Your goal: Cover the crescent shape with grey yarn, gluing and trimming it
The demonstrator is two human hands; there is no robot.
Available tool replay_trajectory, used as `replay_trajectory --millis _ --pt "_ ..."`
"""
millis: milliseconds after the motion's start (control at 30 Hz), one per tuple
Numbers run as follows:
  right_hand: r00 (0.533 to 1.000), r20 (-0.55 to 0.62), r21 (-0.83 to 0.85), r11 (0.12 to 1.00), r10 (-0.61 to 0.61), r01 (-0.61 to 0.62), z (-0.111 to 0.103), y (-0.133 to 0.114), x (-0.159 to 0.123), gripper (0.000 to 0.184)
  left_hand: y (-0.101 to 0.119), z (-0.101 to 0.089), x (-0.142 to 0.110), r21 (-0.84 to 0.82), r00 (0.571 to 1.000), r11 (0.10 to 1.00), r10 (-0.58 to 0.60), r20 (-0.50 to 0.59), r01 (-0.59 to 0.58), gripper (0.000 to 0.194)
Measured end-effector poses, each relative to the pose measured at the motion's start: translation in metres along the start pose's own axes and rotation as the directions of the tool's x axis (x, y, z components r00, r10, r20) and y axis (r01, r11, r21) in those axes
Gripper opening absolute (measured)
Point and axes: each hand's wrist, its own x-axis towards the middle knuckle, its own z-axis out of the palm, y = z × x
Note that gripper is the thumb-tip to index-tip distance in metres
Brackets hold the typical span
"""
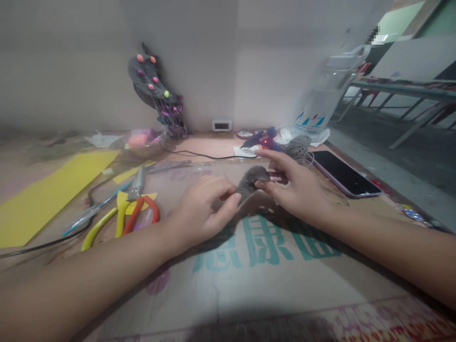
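Note:
A curved piece wrapped in grey yarn [247,183] is held low over the work surface, between my two hands. My left hand [210,204] pinches its near-left end between thumb and fingers. At the other end, my right hand [292,183] grips it with the thumb, the index finger stretched out to the left. A small shiny pinkish thing by the right fingers is too unclear to name. Just behind my right hand lies a loose bundle of grey yarn [299,149]. The underside of the curved piece is partly hidden.
Left are red-and-yellow-handled pliers [137,199] and yellow sheets [60,194]. Behind stand a glue gun [261,137] with a cord, a small digital clock [221,125] and a water bottle [317,104]. A phone [345,173] lies right. A grey crescent decoration [151,83] leans against the wall.

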Motion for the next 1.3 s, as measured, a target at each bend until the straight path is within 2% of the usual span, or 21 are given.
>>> replay_trajectory --millis 100,200,333,567,767,933,1200,1300 --pt "0.993 0.044 0.021 0.993 0.111 -0.113 0.0029 0.0016 0.0021 0.016 0.0007 -0.0006 0.0006 -0.038 1.0 0.999 0.001 0.019 0.0 0.022" --pt "0.984 0.057 0.033 0.985 0.167 -0.169 0.0041 0.0032 0.0033 0.02 0.0005 -0.0007 0.0017 -0.077 0.999 0.996 -0.035 0.031 0.037 0.024" --pt "0.986 0.046 0.051 0.985 0.162 -0.165 0.0045 0.0042 0.0039 0.023 0.0009 -0.0005 0.0026 -0.097 0.995 0.991 -0.086 0.047 0.09 0.029" --pt "0.991 0.053 0.023 0.992 0.123 -0.124 0.0043 0.0022 0.0032 0.016 -0.0009 0.002 0.0033 -0.113 0.982 0.977 -0.172 0.08 0.18 0.031" --pt "0.986 0.046 0.045 0.986 0.16 -0.162 0.005 0.0017 0.0036 0.014 -0.0006 0.0017 0.002 -0.105 0.981 0.981 -0.153 0.121 0.166 0.024" --pt "0.982 0.03 0.064 0.98 0.187 -0.188 0.005 0.0028 0.0042 0.015 0.0015 0.0021 0.0016 -0.09 0.978 0.979 -0.175 0.111 0.185 0.016" --pt "0.975 0.06 0.072 0.973 0.215 -0.219 0.0069 0.0053 0.0042 0.017 0.0027 0.0017 0.0013 -0.132 0.978 0.978 -0.145 0.148 0.165 0.02" --pt "0.982 0.052 0.069 0.98 0.181 -0.184 0.0062 0.0069 0.0028 0.015 0.0047 0.0009 0.0027 -0.155 0.975 0.969 -0.168 0.146 0.19 0.022"
